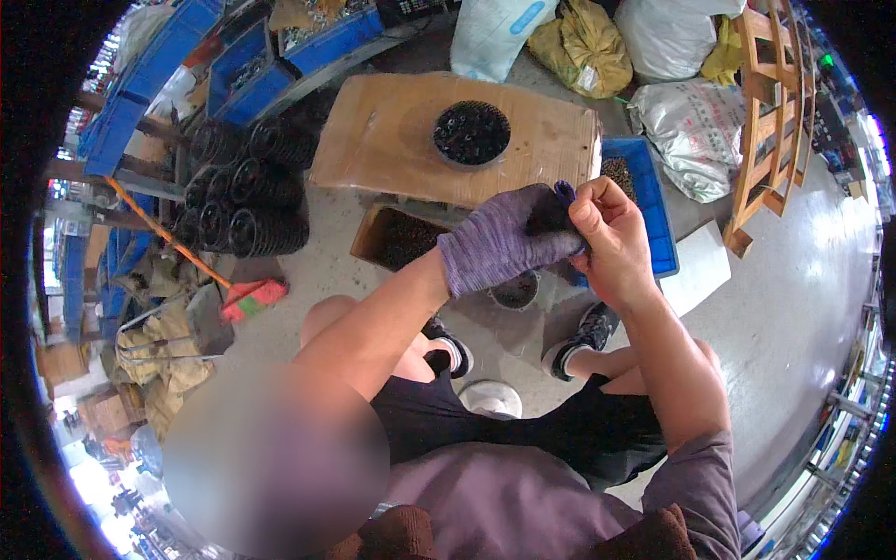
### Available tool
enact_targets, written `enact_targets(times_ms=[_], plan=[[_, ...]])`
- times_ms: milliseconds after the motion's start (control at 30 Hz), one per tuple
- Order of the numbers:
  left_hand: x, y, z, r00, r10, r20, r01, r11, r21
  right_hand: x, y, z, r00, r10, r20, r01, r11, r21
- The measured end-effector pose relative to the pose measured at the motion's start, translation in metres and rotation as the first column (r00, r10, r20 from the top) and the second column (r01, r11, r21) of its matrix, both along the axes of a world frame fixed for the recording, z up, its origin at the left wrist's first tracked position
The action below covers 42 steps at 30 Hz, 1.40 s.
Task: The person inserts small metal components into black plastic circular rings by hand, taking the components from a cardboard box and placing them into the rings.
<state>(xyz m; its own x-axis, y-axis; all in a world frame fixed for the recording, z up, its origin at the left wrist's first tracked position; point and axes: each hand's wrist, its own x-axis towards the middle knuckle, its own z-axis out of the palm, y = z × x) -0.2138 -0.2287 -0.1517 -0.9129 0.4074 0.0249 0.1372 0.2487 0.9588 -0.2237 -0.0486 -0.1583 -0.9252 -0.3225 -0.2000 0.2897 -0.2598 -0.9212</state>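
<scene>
The person is sitting over a grey concrete floor [793, 308], both hands raised together in front of the knees. The left hand [499, 245], wearing a purple-grey knitted work glove, is curling its fingers closed around a small dark part [551, 217] that is mostly hidden inside the grip. The bare right hand [611, 238] is meeting it from the right, thumb and forefinger pinching together on the blue-purple tip [565, 191] showing at the top of the gloved fist. Whether that tip belongs to the part or to the glove cannot be told.

The dark part is lying between the two hands, just left of the bare fingertips and touching the gloved fingers. Its long axis cannot be told, since too little of it is showing. Both hands are on it, the gloved one enclosing it and the bare one working only at its upper end.

Farther away, a low brown wooden table [392, 140] is carrying a round black tray of small dark pieces [471, 133]. A blue plastic crate [653, 201] is sitting at the table's right, and an open brown box of dark pieces [397, 238] is resting on the floor nearer, left of the hands. Black coiled springs [247, 191] are piling up at far left.
</scene>
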Motion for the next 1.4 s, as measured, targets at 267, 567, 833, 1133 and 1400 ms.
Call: enact_targets(times_ms=[267,567,833,1133,1400], plan=[[0.009,-0.009,-0.003,0.886,0.222,0.407,-0.392,0.829,0.4,-0.001,-0.001,0.008,0.995,0.071,-0.068,-0.049,0.958,0.283],[0.017,-0.001,-0.012,0.935,-0.248,-0.255,0.116,0.89,-0.441,-0.016,0.033,0.01,0.729,0.419,0.541,-0.408,0.901,-0.148],[0.014,0.004,-0.002,0.932,-0.274,-0.236,0.258,0.961,-0.095,-0.012,0.004,0.0,0.987,-0.013,0.158,0.044,0.979,-0.197],[0.021,0.038,-0.035,0.896,-0.38,-0.231,0.353,0.923,-0.15,-0.015,0.003,0.003,0.903,0.206,0.378,-0.058,0.928,-0.368],[0.025,0.042,-0.024,0.874,-0.453,-0.174,0.412,0.882,-0.227,-0.03,0.004,-0.002,0.923,0.377,-0.073,-0.246,0.727,0.641]])
